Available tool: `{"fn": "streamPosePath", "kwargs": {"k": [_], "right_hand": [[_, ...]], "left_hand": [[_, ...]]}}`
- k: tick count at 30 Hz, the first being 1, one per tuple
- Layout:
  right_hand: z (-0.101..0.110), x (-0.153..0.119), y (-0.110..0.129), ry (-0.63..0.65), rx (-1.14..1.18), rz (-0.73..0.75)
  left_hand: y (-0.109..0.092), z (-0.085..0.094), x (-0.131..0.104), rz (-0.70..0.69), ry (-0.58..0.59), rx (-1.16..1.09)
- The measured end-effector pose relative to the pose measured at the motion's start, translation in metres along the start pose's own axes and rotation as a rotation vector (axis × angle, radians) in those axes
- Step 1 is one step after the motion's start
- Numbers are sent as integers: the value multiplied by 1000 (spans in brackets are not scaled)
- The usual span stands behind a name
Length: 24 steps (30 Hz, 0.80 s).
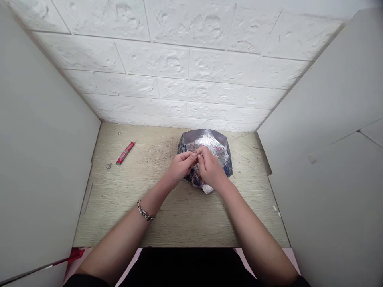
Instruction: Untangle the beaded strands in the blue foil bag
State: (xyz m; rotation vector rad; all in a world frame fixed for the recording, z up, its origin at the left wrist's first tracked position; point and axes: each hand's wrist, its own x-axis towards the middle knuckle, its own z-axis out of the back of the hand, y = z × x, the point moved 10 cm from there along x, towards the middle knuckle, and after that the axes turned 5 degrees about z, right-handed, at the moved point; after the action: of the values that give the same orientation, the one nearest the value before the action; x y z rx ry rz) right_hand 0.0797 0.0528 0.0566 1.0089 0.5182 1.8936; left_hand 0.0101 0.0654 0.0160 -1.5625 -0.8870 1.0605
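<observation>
- Head view: the left hand (181,165) and right hand (211,169) meet fingertip to fingertip, thumbs and forefingers drawn in to a close pinch; whatever sits between them is too small to make out.
- Both hands are over the open bag (206,136), so a slip of the pinch would probably drop a tiny piece among the coloured bits (220,151) inside, where it would be hard to pick out.
- That bag looks soft and thin-walled, with a crinkled, shiny silver lining, an angular, many-cornered mouth and a dark blue patterned outside; a wrist leaning on its near edge could fold it or tip it, spilling the bits.
- A chain bracelet (145,211) of chunky metal links circles the left wrist; it might snag the bag's rim if that arm reached across.
- Bench (191,229) underneath: pale, fine-grained, streaky, with a speckled rough patch left of the bag; small crumbs could get lost in that grain.
- Farther left lies a slim, glossy red tube (125,153), set at a slant; being smooth and narrow, it might roll if knocked.
- Near the tube is a little metal piece (109,166), easily brushed away by a forearm.
- Behind stands the white wall (191,61), moulded in bumpy brick shapes.
</observation>
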Motion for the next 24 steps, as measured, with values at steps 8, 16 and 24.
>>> {"fn": "streamPosePath", "kwargs": {"k": [8,16,24], "right_hand": [[8,2,-20,-102,403,-168],[2,-5,-49,-171,876,-422],[-3,-6,-47,-160,932,-462]], "left_hand": [[-3,2,-1,-9,-14,-35],[-8,4,-3,-56,-30,51],[-5,3,-1,-71,-18,65]]}}
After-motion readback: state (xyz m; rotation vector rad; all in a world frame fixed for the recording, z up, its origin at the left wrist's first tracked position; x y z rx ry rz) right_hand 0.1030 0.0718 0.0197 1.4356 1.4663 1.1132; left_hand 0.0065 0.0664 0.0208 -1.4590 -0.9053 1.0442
